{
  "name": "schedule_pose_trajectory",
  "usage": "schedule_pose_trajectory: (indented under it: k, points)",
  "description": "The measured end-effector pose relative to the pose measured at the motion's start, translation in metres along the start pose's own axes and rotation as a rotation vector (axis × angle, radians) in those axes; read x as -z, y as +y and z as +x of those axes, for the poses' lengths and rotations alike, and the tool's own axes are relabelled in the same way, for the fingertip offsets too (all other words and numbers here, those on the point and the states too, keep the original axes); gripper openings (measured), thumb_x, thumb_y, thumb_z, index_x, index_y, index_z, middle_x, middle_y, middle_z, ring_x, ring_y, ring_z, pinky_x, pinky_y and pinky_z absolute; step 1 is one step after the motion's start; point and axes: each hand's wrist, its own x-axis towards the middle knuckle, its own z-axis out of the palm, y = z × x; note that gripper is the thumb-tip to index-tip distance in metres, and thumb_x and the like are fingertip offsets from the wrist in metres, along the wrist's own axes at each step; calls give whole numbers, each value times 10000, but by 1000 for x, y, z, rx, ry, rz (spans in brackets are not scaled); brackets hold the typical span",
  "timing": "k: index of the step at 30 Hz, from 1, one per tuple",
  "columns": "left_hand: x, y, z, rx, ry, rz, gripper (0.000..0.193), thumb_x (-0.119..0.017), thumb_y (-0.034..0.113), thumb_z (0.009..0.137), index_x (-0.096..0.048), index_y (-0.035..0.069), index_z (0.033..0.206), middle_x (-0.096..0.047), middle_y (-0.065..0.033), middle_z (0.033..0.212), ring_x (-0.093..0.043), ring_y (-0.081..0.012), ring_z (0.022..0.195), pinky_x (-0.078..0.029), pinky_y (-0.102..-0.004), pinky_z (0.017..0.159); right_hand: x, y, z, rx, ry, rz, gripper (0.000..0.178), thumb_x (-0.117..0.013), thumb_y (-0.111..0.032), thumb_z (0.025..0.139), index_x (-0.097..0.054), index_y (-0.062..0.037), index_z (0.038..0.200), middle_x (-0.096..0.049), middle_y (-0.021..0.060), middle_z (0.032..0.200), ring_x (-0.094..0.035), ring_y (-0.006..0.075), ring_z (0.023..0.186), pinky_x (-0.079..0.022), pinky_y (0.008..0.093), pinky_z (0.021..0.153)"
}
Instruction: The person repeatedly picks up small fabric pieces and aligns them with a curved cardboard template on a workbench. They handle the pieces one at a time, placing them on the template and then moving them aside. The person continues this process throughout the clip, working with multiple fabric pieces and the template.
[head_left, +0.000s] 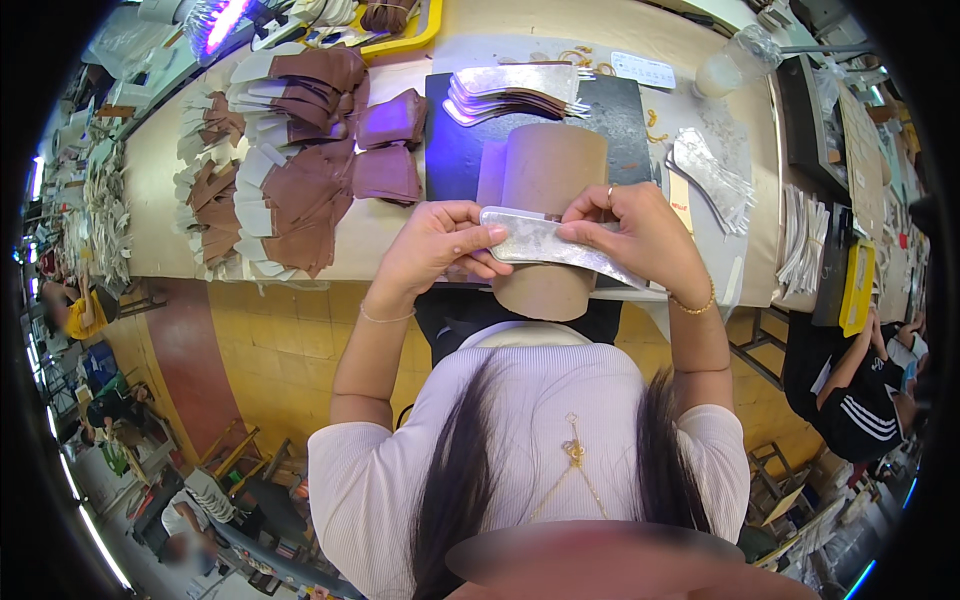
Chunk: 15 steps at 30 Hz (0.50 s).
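Presently, my left hand and right hand both pinch one silver piece, thumbs on top, fingers closed under its edges. The piece lies level across the top of a brown tube, touching it, just above the table edge. More silver pieces are stacked on the black mat behind the tube. Brown cut pieces lie heaped to the left, well apart from my hands.
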Motion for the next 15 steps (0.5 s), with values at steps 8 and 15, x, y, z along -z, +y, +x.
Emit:
schedule_pose_trajectory:
  k: [8, 15]
  points:
    - [16, -10, 8, 25, 7, -6, 147, -693, 113, 931, -639, -22, 909, -709, -123, 824, -733, -182, 678, -584, -203, 550, 24, 37, -13, -40, -59, 244, 406, -869, -157, 735, -620, -35, 1031, -572, -31, 738, -526, 56, 717, -429, 222, 659]
    - [32, -33, 28, 18, -120, -116, 124, -671, 95, 942, -636, -23, 928, -712, -144, 806, -732, -198, 660, -592, -242, 550, -2, 84, -16, -123, 10, 581, 509, -856, -157, 772, -503, -84, 1132, -584, -43, 724, -512, 39, 688, -401, 195, 646]
